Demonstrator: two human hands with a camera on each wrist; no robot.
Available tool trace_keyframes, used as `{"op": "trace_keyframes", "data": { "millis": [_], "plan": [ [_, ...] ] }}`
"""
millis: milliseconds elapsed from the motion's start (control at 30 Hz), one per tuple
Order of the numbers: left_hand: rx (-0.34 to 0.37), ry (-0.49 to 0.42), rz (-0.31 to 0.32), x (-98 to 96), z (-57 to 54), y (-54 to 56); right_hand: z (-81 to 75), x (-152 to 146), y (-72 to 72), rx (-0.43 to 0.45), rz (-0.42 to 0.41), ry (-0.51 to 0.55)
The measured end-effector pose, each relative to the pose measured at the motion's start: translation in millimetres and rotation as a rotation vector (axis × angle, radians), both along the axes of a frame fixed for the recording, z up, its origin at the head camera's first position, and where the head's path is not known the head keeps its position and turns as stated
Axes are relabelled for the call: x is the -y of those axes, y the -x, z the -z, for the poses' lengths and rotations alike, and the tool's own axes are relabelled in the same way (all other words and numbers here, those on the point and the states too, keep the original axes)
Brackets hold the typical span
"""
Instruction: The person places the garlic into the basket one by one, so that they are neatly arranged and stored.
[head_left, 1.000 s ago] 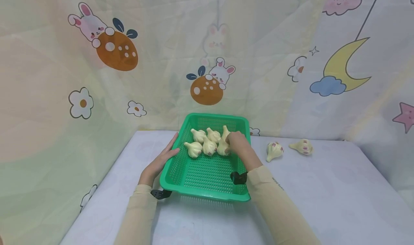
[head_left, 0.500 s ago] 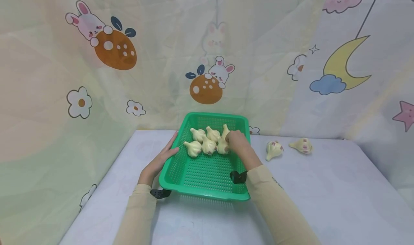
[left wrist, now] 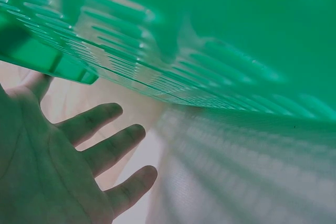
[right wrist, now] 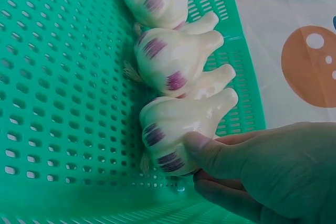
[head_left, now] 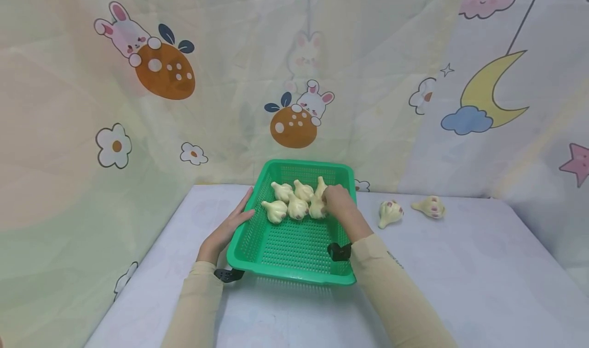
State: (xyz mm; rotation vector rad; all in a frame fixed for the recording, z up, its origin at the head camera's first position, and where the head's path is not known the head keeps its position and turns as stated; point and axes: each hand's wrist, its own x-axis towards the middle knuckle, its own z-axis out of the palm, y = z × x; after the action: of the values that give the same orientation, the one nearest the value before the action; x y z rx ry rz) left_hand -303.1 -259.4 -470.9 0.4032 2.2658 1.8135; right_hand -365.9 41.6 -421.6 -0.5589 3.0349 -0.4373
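A green plastic basket (head_left: 294,248) stands on the table with several garlic bulbs (head_left: 297,206) grouped toward its far end. My left hand (head_left: 225,234) lies along the basket's left side. In the left wrist view, the left hand's fingers (left wrist: 113,148) are spread and straight below the slotted wall. My right hand (head_left: 342,206) reaches inside at the right wall. Seen from the right wrist, its thumb and fingers pinch a pale garlic bulb (right wrist: 181,124) with purple streaks, the nearest of a row whose stems point toward the basket's wall. Part of the fingers is hidden behind that bulb.
Two more garlic bulbs lie on the table to the right of the basket, one bulb (head_left: 390,213) closer and another bulb (head_left: 431,207) farther right. A printed cloth (head_left: 377,123) with cartoon rabbits hangs behind the white tabletop (head_left: 469,266).
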Motion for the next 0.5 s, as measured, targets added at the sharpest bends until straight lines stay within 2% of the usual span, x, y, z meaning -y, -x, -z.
{"op": "trace_keyframes", "data": {
  "millis": [133, 500],
  "plan": [
    [-0.008, -0.002, 0.001, 0.2, 1.5, 0.5, -1.4, -0.1, -1.2, 0.009, 0.005, 0.013],
    [-0.017, -0.002, 0.01, -0.7, -1.3, -0.3, -2.0, 1.5, -0.7, 0.03, -0.013, -0.048]
  ]
}}
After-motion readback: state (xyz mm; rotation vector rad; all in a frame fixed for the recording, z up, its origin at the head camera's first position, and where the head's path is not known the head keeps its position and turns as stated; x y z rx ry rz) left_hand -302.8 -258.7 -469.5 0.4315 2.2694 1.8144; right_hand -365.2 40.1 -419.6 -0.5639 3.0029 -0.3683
